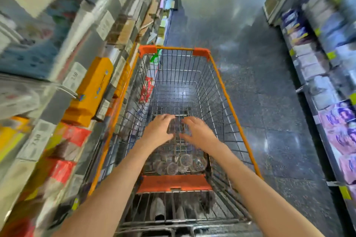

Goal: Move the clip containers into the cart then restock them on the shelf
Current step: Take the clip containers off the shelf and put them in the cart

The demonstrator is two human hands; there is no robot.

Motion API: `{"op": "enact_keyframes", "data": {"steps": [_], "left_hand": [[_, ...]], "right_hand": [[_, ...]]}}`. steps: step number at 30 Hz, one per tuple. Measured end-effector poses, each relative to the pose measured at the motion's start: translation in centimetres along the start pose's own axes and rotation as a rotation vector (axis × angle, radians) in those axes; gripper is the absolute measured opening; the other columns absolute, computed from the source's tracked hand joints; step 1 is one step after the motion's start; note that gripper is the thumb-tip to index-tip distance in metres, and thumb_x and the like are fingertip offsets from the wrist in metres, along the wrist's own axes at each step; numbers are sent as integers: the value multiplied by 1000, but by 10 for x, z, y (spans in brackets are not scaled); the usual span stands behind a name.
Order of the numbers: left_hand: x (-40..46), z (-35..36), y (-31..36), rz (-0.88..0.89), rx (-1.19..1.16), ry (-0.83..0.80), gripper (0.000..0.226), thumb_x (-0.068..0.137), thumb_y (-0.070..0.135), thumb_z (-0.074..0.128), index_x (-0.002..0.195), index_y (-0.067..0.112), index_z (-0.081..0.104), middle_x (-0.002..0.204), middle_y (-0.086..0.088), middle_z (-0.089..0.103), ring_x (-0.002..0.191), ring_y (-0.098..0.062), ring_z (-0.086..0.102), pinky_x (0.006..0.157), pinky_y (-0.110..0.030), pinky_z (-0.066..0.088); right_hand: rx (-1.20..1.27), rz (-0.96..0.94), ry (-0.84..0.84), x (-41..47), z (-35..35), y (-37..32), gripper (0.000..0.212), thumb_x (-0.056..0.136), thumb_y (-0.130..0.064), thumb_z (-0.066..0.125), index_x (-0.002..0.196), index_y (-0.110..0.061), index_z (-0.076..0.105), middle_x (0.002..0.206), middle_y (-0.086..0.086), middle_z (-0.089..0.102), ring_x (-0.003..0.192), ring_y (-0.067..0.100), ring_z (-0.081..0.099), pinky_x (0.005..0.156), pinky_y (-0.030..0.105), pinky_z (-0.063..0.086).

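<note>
Both my hands reach over the wire cart [227, 92] with orange trim. My left hand [159, 131] and my right hand [198, 132] face each other with curved fingers and hold a clear clip container [176, 126] between them, above the cart's basket. The container is blurred and see-through, so I cannot make out its contents. Several clear round clip containers [181, 163] lie in a cluster on the cart's near wire shelf, just behind the orange seat flap [173, 183].
Stocked shelves [57, 82] with boxes and price tags run close along the cart's left side. Another shelf row [331, 92] lines the right. A dark speckled floor aisle [260, 102] stretches ahead and to the right of the cart.
</note>
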State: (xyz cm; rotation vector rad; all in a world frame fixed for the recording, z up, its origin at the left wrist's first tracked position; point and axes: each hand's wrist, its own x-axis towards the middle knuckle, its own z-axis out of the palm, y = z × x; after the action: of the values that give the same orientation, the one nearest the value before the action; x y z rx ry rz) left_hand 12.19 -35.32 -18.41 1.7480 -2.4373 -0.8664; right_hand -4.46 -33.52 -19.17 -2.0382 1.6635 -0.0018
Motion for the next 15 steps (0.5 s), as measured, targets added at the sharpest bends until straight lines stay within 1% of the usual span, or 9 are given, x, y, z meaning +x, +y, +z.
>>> {"op": "enact_keyframes", "data": {"steps": [3,6,9,12,14,15], "left_hand": [[-14,-20,10,-22,1,38,68,83,23,68,141,22,34,143,3,39,128,-16,39,100,-34,41],[-31,-39,22,-70,-10,79,70,82,27,69,142,24,32,144,2,39,129,-18,38,103,-38,40],[-51,-57,38,-115,-57,92,69,85,26,66,144,23,30,145,1,39,130,-18,39,104,-39,39],[-75,-70,51,-130,-79,130,63,86,23,64,142,22,34,142,0,43,125,-17,44,100,-35,41],[-93,-80,60,-138,-76,176,62,86,23,64,141,22,35,142,1,42,126,-17,44,98,-31,39],[-102,-84,63,-139,-86,198,63,86,23,64,142,22,34,143,0,41,127,-17,42,99,-31,38]], "right_hand": [[-52,-77,9,-10,-25,-12,57,90,-38,56,138,-14,38,140,4,42,130,24,36,109,38,28],[-41,-154,34,-25,-48,-24,61,91,-41,55,142,-16,34,144,2,39,134,21,33,111,37,26],[-35,-214,37,-40,-70,-37,60,93,-40,53,144,-18,31,147,0,36,135,19,31,111,34,25],[-66,-283,30,-54,-85,-48,58,93,-40,52,143,-18,32,146,0,35,135,20,30,111,33,25],[-83,-323,29,-64,-93,-56,57,93,-40,51,143,-18,32,146,1,36,135,20,31,110,34,26],[-84,-353,36,-68,-96,-61,57,93,-40,52,143,-18,33,146,1,37,135,21,32,110,34,27]]}}
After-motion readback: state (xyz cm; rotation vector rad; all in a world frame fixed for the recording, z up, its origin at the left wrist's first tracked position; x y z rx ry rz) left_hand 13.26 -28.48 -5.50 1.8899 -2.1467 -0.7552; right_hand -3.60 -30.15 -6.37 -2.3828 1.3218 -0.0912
